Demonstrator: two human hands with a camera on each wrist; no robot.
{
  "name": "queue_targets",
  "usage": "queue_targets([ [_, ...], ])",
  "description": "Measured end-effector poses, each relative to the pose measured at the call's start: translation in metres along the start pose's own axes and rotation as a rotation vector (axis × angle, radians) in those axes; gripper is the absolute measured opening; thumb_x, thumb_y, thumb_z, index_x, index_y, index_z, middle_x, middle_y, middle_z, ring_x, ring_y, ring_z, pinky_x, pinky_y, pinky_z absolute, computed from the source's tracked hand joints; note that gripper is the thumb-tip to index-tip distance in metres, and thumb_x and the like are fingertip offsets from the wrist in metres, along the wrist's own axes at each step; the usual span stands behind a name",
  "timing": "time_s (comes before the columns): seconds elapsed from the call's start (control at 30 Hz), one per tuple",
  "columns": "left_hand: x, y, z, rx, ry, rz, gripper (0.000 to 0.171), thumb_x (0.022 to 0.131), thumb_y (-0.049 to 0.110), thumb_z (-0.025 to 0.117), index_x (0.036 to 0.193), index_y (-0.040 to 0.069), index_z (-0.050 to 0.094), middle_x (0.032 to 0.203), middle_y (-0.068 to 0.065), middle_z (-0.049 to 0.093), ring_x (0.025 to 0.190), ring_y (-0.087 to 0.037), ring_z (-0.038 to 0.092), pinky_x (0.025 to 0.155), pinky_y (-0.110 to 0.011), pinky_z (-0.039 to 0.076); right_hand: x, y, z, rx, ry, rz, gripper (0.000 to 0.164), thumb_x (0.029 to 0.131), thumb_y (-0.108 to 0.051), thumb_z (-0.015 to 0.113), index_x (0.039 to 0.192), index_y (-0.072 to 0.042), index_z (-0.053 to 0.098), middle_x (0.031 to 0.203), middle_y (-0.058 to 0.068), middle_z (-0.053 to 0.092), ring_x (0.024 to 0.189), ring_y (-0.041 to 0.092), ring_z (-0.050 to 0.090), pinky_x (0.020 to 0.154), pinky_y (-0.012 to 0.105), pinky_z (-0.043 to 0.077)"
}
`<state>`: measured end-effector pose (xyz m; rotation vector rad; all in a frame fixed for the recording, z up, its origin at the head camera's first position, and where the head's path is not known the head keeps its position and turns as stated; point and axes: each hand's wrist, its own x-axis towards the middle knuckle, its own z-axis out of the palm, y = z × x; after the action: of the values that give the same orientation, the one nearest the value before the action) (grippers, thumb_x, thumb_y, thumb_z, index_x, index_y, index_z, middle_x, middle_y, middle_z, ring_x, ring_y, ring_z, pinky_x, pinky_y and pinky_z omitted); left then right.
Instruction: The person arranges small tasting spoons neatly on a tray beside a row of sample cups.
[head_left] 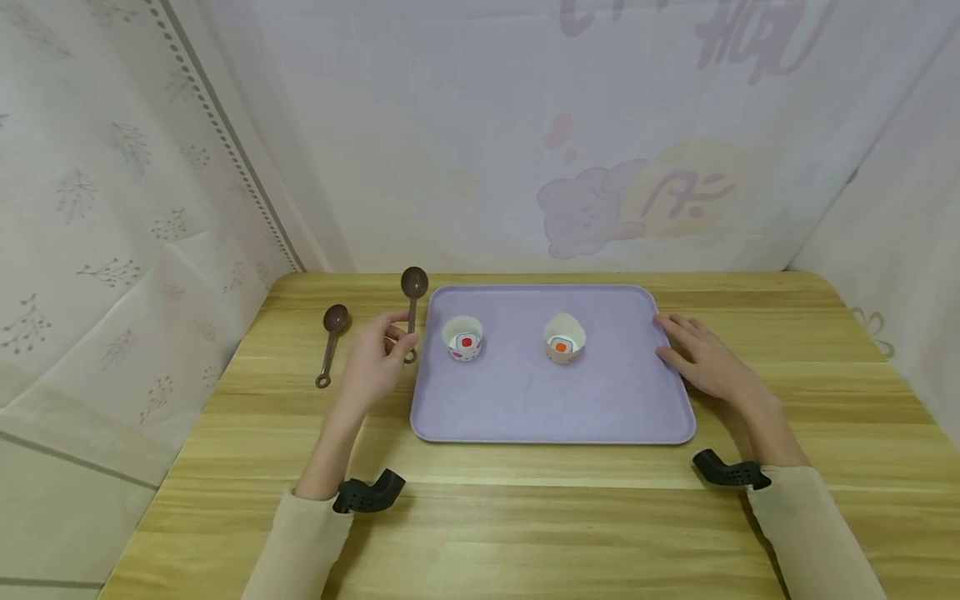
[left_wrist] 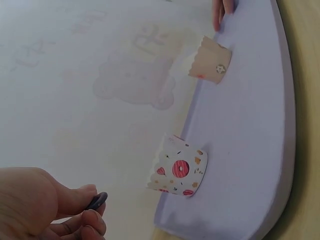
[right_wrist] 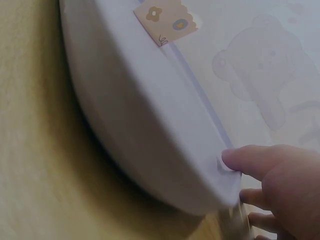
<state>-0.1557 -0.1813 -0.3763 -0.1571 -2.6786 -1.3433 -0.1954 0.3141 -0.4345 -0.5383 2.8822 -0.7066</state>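
My left hand (head_left: 375,358) pinches a dark brown measuring spoon (head_left: 412,310) by its handle, bowl end up, just beyond the tray's left edge. In the left wrist view, thumb and fingertips meet on the dark handle (left_wrist: 98,201). My right hand (head_left: 708,362) rests at the right rim of a lilac tray (head_left: 517,408), its thumb touching the rim in the right wrist view. On the tray stand a white patterned paper baking cup (head_left: 464,353) with a red spot inside and a beige paper baking cup (head_left: 561,357) with an orange spot inside.
A second brown measuring spoon (head_left: 330,343) lies on the wooden table (head_left: 525,533), left of my left hand. Behind the table hangs a pale printed cloth (head_left: 450,125), with a leaf-patterned curtain (head_left: 112,250) on the left. Black wrist mounts (head_left: 367,493) sit at both sleeves.
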Motion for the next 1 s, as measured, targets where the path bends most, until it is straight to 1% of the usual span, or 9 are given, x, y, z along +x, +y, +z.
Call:
queue_targets([
  [0.27, -0.001, 0.008, 0.005, -0.015, 0.018, 0.015, 0.032, 0.099, 0.006, 0.065, 0.129, -0.002, 0.061, 0.089, -0.015, 0.064, 0.065, -0.018, 0.055, 0.055, -0.026, 0.043, -0.002, 0.001, -0.002, 0.012, -0.003, 0.002, 0.065, 0.107, -0.038, 0.049, 0.159, -0.005, 0.027, 0.16, 0.034, 0.018, 0.146, 0.056, 0.01, 0.112, 0.072, 0.012],
  [0.37, -0.002, 0.012, 0.006, -0.017, 0.018, 0.02, 0.032, 0.098, 0.006, 0.065, 0.129, -0.002, 0.061, 0.088, -0.015, 0.064, 0.064, -0.019, 0.056, 0.054, -0.027, 0.044, -0.002, 0.002, -0.002, 0.015, -0.007, 0.007, 0.066, 0.106, -0.039, 0.049, 0.159, -0.007, 0.026, 0.16, 0.033, 0.018, 0.146, 0.055, 0.01, 0.112, 0.072, 0.012],
  [0.6, -0.005, 0.019, 0.009, -0.041, -0.007, 0.032, 0.033, 0.099, 0.006, 0.064, 0.131, -0.001, 0.06, 0.089, -0.014, 0.065, 0.066, -0.023, 0.06, 0.056, -0.027, 0.047, -0.002, 0.006, -0.005, 0.05, -0.028, 0.01, 0.068, 0.105, -0.041, 0.051, 0.16, -0.01, 0.026, 0.161, 0.031, 0.017, 0.148, 0.053, 0.008, 0.111, 0.072, 0.012],
  [0.73, -0.006, 0.022, 0.011, -0.054, -0.025, 0.032, 0.034, 0.1, 0.007, 0.063, 0.132, 0.0, 0.059, 0.089, -0.014, 0.065, 0.066, -0.022, 0.059, 0.057, -0.027, 0.048, -0.003, 0.008, -0.006, 0.06, -0.034, 0.003, 0.068, 0.105, -0.04, 0.052, 0.161, -0.011, 0.026, 0.162, 0.03, 0.017, 0.148, 0.052, 0.008, 0.111, 0.073, 0.013],
  [1.0, -0.008, 0.026, 0.02, -0.1, -0.041, 0.034, 0.035, 0.099, 0.004, 0.064, 0.132, -0.002, 0.058, 0.091, -0.016, 0.064, 0.064, -0.018, 0.056, 0.055, -0.025, 0.045, -0.002, 0.01, -0.005, 0.054, -0.027, -0.011, 0.069, 0.104, -0.04, 0.053, 0.161, -0.011, 0.026, 0.161, 0.03, 0.018, 0.148, 0.052, 0.01, 0.11, 0.073, 0.014],
])
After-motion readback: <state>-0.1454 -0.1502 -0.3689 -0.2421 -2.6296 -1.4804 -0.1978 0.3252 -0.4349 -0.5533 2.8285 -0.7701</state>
